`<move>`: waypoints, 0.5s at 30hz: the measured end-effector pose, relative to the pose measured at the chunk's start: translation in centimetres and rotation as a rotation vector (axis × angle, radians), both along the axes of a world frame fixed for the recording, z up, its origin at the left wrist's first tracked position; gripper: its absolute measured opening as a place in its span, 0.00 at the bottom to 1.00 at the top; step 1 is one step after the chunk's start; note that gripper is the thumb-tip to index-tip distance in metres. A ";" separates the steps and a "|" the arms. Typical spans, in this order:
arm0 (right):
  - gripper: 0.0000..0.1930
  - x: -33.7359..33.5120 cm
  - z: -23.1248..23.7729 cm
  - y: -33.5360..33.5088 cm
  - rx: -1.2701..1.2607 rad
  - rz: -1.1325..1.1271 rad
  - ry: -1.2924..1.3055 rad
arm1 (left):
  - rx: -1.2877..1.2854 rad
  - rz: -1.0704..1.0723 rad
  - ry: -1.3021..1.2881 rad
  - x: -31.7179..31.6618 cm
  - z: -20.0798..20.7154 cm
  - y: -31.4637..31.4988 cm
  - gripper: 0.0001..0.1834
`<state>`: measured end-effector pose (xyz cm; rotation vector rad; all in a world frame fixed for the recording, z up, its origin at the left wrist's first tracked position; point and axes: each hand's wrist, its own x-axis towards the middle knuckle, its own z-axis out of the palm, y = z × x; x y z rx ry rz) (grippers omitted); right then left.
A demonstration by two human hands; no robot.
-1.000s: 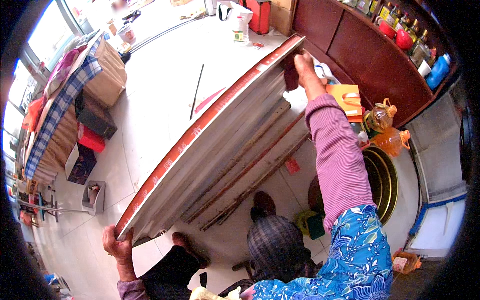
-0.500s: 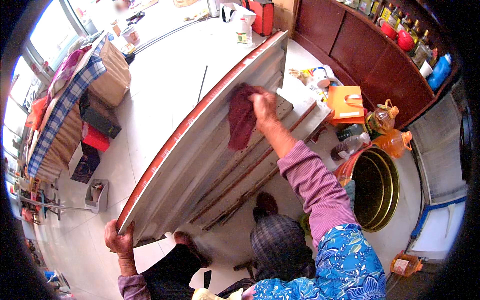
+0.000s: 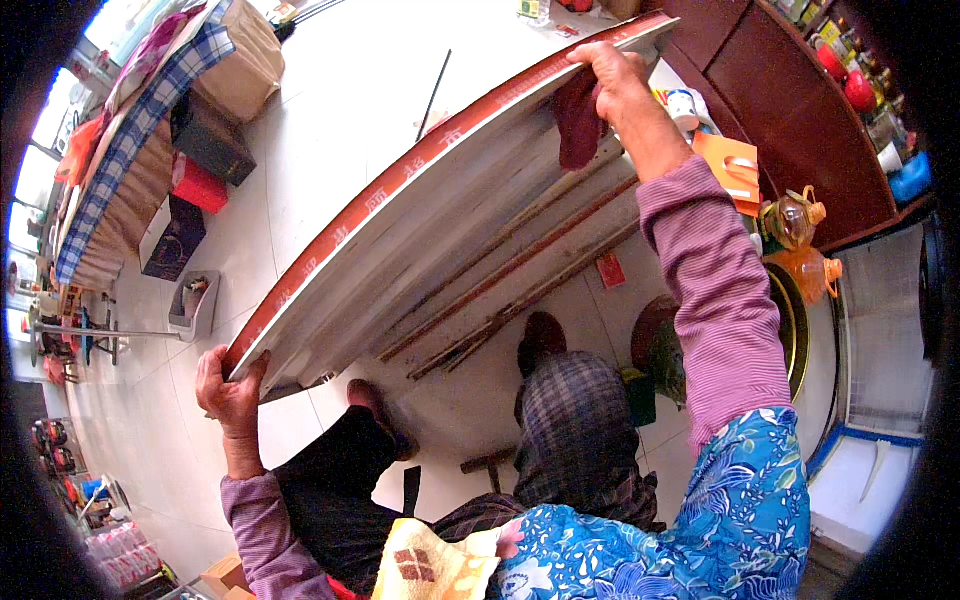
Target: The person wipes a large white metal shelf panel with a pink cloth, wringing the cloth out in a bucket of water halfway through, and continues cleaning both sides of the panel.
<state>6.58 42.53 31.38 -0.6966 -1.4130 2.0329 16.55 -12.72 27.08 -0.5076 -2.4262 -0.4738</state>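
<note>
A long sign board (image 3: 420, 240) with a red lettered face and a grey ribbed back slants across the view. My left hand (image 3: 232, 388) is closed around its near left end, thumb on the grey side. Up at the far right end, my right hand (image 3: 622, 92) grips the board's edge. A dark red cloth (image 3: 578, 125) hangs from under that hand against the grey back; the palm side is hidden. Below the board, rusty metal bars (image 3: 520, 265) run across the underside; how they are joined to it I cannot tell.
At right stand an orange paper bag (image 3: 728, 168), oil bottles (image 3: 800, 222), a gold-lined drum (image 3: 795, 330) and a dark red cabinet (image 3: 780, 110). Boxes (image 3: 212, 135) and a long-handled dustpan (image 3: 195, 305) are at left. A yellow cloth (image 3: 435, 560) lies on my lap.
My right hand has moved from the grey back to the far right edge, carrying the cloth along. The board has tilted, showing more of its red face. My left hand keeps its hold.
</note>
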 end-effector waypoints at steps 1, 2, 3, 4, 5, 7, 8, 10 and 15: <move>0.18 -0.3 0.2 0.1 -0.097 -0.098 0.041 | 0.007 0.013 0.024 -0.2 0.1 0.2 0.23; 0.18 -0.1 0.7 0.6 -0.071 -0.052 0.089 | 0.012 0.027 0.037 -0.2 0.4 0.3 0.22; 0.18 0.2 1.6 1.6 -0.044 -0.006 0.138 | 0.017 0.039 0.050 -0.5 0.6 0.4 0.22; 0.18 0.2 2.8 1.7 -0.019 -0.006 0.161 | 0.025 0.034 0.073 -1.2 1.2 0.9 0.22; 0.18 0.2 3.4 2.1 0.006 -0.008 0.188 | 0.032 0.029 0.099 -2.0 1.6 1.6 0.23; 0.16 -0.2 2.2 4.9 -0.018 0.137 0.250 | 0.028 0.029 0.069 -4.0 0.5 1.4 0.23; 0.16 0.0 1.5 5.3 -0.039 0.073 0.264 | 0.023 0.011 0.098 -4.6 0.1 2.2 0.23; 0.14 0.2 -0.1 6.3 -0.166 0.044 0.252 | 0.047 -0.027 0.103 -5.7 -1.2 3.6 0.25; 0.13 1.7 -7.2 10.8 -0.317 -0.027 0.184 | -0.012 -0.018 0.192 -7.4 -4.4 7.6 0.23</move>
